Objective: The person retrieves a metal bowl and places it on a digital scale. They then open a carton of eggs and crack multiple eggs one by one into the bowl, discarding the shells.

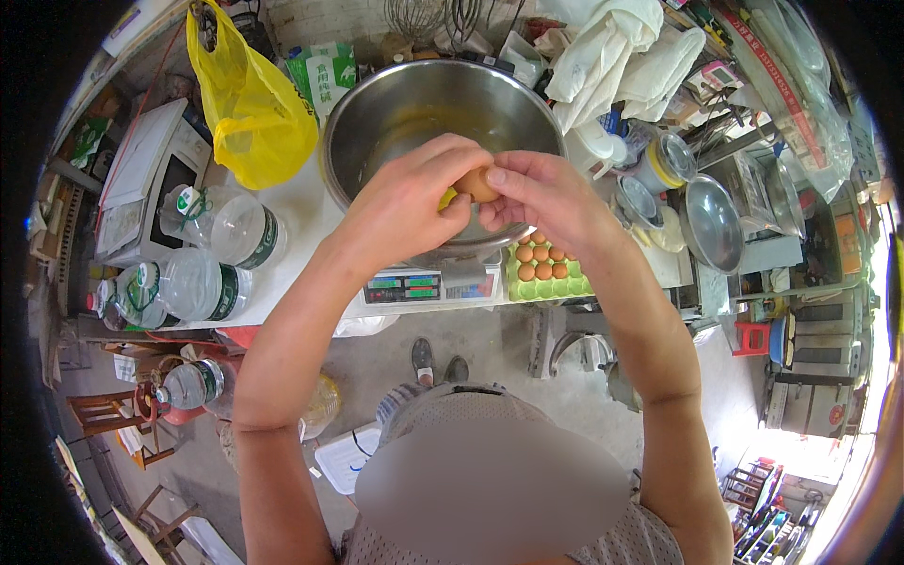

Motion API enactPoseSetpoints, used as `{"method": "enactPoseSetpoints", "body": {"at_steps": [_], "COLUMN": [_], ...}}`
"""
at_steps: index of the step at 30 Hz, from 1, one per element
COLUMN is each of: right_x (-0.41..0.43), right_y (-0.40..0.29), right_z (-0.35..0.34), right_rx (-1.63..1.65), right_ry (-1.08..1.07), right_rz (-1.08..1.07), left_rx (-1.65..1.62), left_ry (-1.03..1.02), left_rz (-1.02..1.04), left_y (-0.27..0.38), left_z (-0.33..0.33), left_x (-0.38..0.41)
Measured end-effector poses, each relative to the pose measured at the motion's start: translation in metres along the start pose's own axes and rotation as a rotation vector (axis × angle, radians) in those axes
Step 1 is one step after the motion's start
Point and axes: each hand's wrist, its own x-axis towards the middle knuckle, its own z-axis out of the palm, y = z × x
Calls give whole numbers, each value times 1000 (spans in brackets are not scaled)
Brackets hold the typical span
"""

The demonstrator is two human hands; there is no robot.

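Note:
Both my hands hold one brown egg [477, 185] above a large stainless-steel bowl [353, 120]. My left hand [413, 198] grips the egg's left side, and something yellow shows beside it between the fingers. On the right side, the thumb and fingers of my right hand [540, 194] press against the shell. Some yellowish liquid lies in the bowl, partly hidden by my hands. Beneath the bowl is a digital scale [402, 286] with lit displays. Brown eggs fill part of a green egg tray [551, 288] to the right of the scale.
A yellow plastic bag [254, 106] and large clear plastic bottles [191, 282] stand left of the bowl. White cloths [607, 49] hang at the upper right. Metal bowls [712, 224] and lidded containers [667, 159] crowd the right side. A red stool [752, 339] stands on the floor.

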Motion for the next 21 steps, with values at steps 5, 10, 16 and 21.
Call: {"method": "enactPoseSetpoints", "body": {"at_steps": [5,10,16,21], "right_x": [9,15,38,44], "right_y": [7,-4,5,-6], "right_z": [-12,-16,-6,-1], "right_rx": [-51,-653,-1617,-1603], "right_ry": [-15,67,161,206], "right_rz": [-52,-219,-438,-545], "left_rx": [26,176,572,576], "left_ry": [27,12,-281,-205], "left_rz": [24,138,73,74], "left_y": [-10,-23,-45,-42], "left_z": [5,2,-7,-23], "left_x": [5,4,3,8]}}
